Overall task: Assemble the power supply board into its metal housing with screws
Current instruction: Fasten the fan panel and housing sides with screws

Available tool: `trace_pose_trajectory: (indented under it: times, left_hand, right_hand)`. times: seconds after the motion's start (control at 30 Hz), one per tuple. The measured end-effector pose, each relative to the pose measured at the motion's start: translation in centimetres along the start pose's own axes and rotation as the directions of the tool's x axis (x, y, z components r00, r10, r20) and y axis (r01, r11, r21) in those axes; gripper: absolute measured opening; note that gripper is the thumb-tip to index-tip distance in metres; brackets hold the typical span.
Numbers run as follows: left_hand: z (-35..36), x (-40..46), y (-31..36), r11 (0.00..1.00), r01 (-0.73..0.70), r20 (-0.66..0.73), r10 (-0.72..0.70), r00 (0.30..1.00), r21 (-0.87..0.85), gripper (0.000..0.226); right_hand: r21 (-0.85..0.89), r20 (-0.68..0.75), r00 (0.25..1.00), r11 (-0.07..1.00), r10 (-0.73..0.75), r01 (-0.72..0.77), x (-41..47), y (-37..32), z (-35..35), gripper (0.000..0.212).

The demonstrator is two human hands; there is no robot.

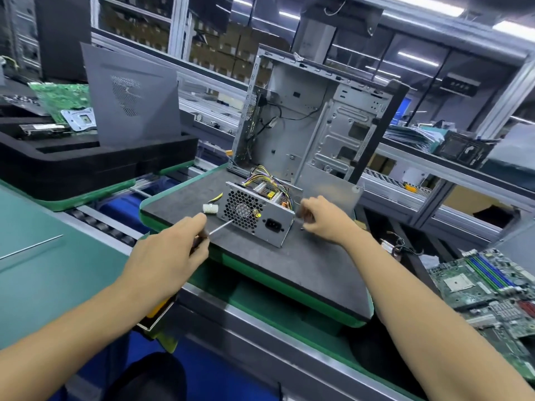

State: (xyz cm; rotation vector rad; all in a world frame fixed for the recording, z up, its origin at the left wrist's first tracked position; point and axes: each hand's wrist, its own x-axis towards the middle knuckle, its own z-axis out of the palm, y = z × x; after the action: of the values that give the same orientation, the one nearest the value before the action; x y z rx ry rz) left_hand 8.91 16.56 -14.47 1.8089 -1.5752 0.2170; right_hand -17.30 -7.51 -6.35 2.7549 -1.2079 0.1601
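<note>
Factory shelving and an open computer case [312, 120] stand behind the dark padded counter [289, 264], where the power supply housing [256, 214] sits with its fan grille facing the person. Left hand [170, 256] grips a screwdriver [215, 230], its shaft running up and right to the grille's lower left corner. Right hand [321, 219] rests just beside the housing's right end, fingers [304, 211] curled; whether they pinch a screw cannot be told.

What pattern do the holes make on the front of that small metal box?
A honeycomb of hexagons on the silver metal power supply housing, seen in the head view.
</note>
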Motion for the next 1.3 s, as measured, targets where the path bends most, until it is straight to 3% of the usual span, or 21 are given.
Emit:
trace_pose_trajectory:
  times: [0.17, 0.27, 0.37, 0.5, 0.57, 0.63, 0.67, 0.73, 0.8, 1.0, 1.13, 1.3]
  left_hand:
    - [0.5, -0.6, 0.9, 0.985, 0.002, 0.069, 0.01, 0.998, -0.17, 0.019]
    - [0.9, -0.6, 0.8, 0.979, -0.017, 0.072, 0.032, 0.997, -0.202, 0.019]
    - [1.0, -0.5, 0.8, 0.964, -0.018, 0.083, 0.042, 0.996, -0.265, 0.017]
    - [1.2, -0.3, 0.5, 0.942, -0.004, 0.102, 0.041, 0.994, -0.337, 0.017]
    - [1.3, -0.3, 0.4, 0.919, 0.006, 0.124, 0.047, 0.991, -0.394, 0.016]
    - [1.4, -0.2, 0.3, 0.902, 0.005, 0.137, 0.06, 0.989, -0.432, 0.013]
    - [1.5, -0.2, 0.3, 0.89, 0.003, 0.136, 0.067, 0.988, -0.457, 0.012]
    - [1.7, 0.0, 0.2, 0.844, 0.008, 0.126, 0.071, 0.989, -0.536, 0.01]
    - [1.8, 0.1, 0.2, 0.79, 0.019, 0.105, 0.057, 0.993, -0.613, 0.008]
    - [1.0, 0.8, 0.4, 0.581, 0.038, 0.071, 0.034, 0.997, -0.813, 0.017]
    - [0.3, 0.7, 1.6, 0.395, 0.059, 0.088, 0.057, 0.994, -0.917, 0.03]
    - [-0.1, 0.4, 3.0, 0.27, 0.073, 0.089, 0.047, 0.995, -0.96, 0.029]
  right_hand:
    - [-0.158, -0.02, 0.997, 0.985, -0.075, 0.07, 0.6, 0.7, 1.8, 0.029]
    - [-0.115, 0.016, 0.999, 0.992, -0.044, 0.046, 1.1, 0.7, 1.7, 0.041]
    - [-0.081, 0.052, 0.999, 0.997, -0.001, 0.005, 1.5, 1.0, 1.7, 0.037]
    - [-0.144, 0.089, 0.995, 0.988, -0.044, 0.056, 1.6, 0.9, 1.9, 0.021]
    - [-0.163, -0.003, 1.0, 0.987, -0.01, 0.01, 1.4, 0.7, 2.0, 0.017]
    - [0.083, -0.174, 0.982, 0.995, 0.071, -0.057, 0.8, 0.4, 1.8, 0.022]
    - [0.3, -0.258, 0.957, 0.953, 0.133, -0.052, 0.4, 0.1, 1.5, 0.021]
    - [0.69, -0.37, 0.889, 0.721, 0.268, 0.07, -0.5, -1.7, 0.7, 0.022]
    - [0.868, -0.392, 0.851, 0.448, 0.351, 0.215, -1.0, -4.3, -0.2, 0.03]
    - [0.899, -0.422, 0.834, 0.05, 0.355, 0.434, -0.6, -10.3, -3.1, 0.012]
    - [0.84, -0.433, 0.807, -0.144, 0.401, 0.522, -1.1, -14.4, -4.4, 0.008]
    - [0.725, -0.317, 0.895, -0.528, 0.313, 0.442, -1.6, -19.4, -3.7, 0.022]
